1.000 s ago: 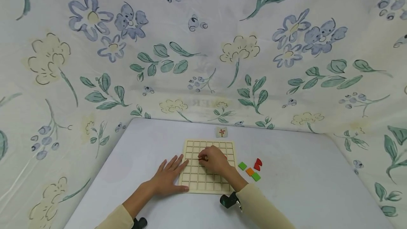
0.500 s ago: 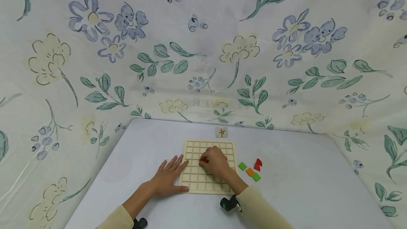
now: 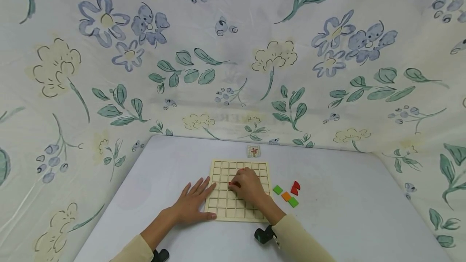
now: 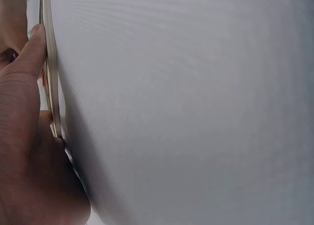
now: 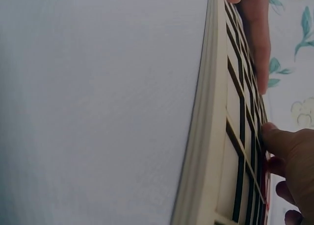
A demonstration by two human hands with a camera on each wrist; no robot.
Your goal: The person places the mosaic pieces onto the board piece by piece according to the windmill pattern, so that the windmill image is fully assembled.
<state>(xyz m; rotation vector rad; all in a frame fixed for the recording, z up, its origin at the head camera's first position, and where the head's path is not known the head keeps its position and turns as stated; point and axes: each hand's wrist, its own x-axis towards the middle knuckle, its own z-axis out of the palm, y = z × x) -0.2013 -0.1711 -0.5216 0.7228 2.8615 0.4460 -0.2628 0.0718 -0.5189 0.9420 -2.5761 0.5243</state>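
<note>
A pale wooden grid board (image 3: 221,212) with square cells lies on the white table. My left hand (image 3: 191,205) rests with spread, straight fingers at the board's left edge; the thumb lies on its near left corner. Over the middle of the board my right hand (image 3: 248,185) has curled fingers and pinches a small red piece (image 3: 230,183) down at the cells, mostly hidden by the fingers. More red shows just beyond the knuckles. In the right wrist view, the right thumb and fingers (image 5: 279,141) touch the board's surface, with red beside them.
Right of the board lie two green square tiles (image 3: 293,202), an orange tile (image 3: 286,196) and red curved pieces (image 3: 295,188). A small pattern card (image 3: 253,151) with a red flower lies behind the board. A flowered cloth (image 3: 233,72) hangs behind the table.
My right hand has shifted slightly right and turned a little, uncovering red at its fingertips and beyond its knuckles. The left hand and the loose tiles have stayed put.
</note>
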